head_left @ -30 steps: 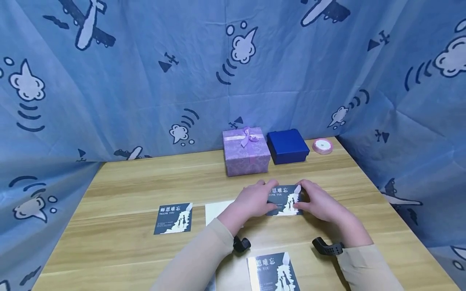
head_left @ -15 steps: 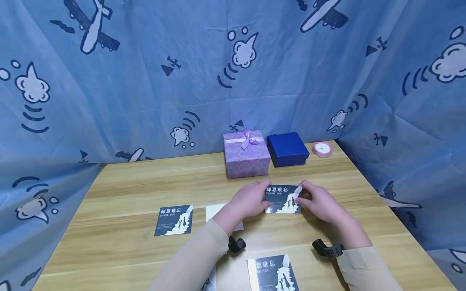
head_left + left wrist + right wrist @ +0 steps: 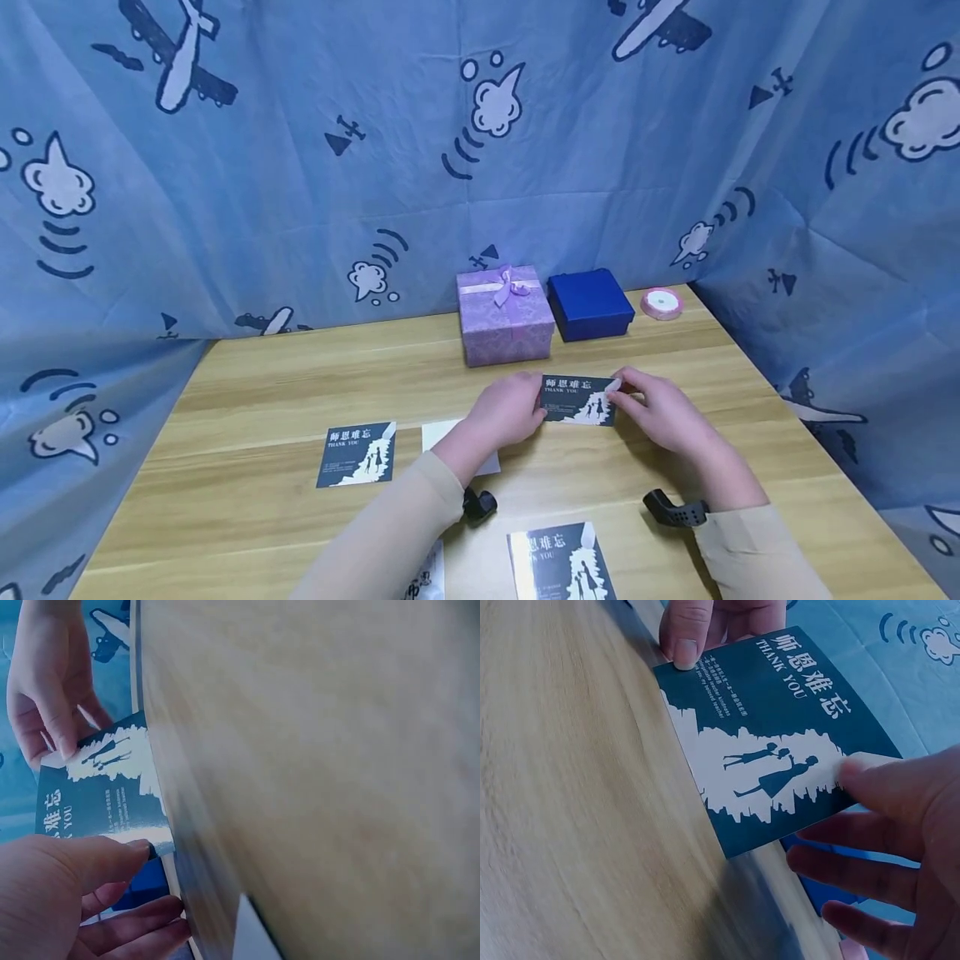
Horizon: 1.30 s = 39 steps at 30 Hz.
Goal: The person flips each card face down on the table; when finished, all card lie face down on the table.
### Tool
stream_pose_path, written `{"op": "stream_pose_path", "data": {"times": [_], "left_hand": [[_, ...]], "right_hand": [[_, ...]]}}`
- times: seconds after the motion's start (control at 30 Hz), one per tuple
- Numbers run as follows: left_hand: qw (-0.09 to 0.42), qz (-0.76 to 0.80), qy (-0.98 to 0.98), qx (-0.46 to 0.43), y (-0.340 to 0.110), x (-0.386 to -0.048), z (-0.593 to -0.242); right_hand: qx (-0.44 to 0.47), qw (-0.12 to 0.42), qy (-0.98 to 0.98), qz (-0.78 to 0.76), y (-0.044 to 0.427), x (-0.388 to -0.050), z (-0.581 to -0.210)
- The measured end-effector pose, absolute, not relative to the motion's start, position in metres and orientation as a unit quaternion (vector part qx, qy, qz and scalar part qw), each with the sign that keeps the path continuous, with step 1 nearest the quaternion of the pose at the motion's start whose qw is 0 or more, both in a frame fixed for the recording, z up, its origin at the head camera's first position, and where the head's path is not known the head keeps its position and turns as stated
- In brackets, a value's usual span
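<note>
A dark green "THANK YOU" card (image 3: 576,400) with a white silhouette is held between both hands, raised off the wooden table in the right wrist view. The left hand (image 3: 506,410) pinches its left edge, thumb on the printed face (image 3: 105,802). At the opposite edge the right hand (image 3: 663,414) pinches it, its thumb on the white part and its other fingers behind, as the card (image 3: 780,742) shows. A similar card (image 3: 356,454) lies at the left, another (image 3: 564,562) near the front. Partly under the left arm are a white card (image 3: 486,463) and a printed sheet (image 3: 429,579).
A purple box (image 3: 506,321) with a ribbon bow stands at the back of the table (image 3: 247,400), beside a blue box (image 3: 590,304) and a pink-edged ribbon roll (image 3: 662,303). A blue patterned curtain (image 3: 405,167) hangs behind and at both sides.
Both hands have lifted the card slightly, and it appears tilted further back. The left hand has shifted a little to the left, uncovering more of the card's lettering.
</note>
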<state>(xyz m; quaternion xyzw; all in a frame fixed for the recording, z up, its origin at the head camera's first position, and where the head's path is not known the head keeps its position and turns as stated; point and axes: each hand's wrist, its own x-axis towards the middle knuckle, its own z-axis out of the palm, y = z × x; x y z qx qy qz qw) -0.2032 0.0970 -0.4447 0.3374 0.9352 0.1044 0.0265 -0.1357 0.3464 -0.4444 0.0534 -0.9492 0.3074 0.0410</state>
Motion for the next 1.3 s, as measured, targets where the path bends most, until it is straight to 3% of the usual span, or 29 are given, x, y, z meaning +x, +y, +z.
{"op": "stream_pose_path", "data": {"times": [0.3,0.67,0.87,1.3], "left_hand": [[0.014,0.088,0.933,0.349,0.095,-0.204,-0.447],[0.022,0.114,0.929,0.351,0.093,-0.206,-0.446],[0.023,0.090,0.927,0.363,0.096,-0.205,-0.445],[0.029,0.098,0.928,0.359,0.096,-0.206,-0.445]], "right_hand": [[0.066,0.067,-0.944,0.317,0.348,-0.137,-0.446],[0.064,0.053,-0.943,0.323,0.350,-0.139,-0.449],[0.059,0.018,-0.945,0.320,0.357,-0.140,-0.454],[0.054,0.020,-0.947,0.317,0.359,-0.139,-0.454]]}}
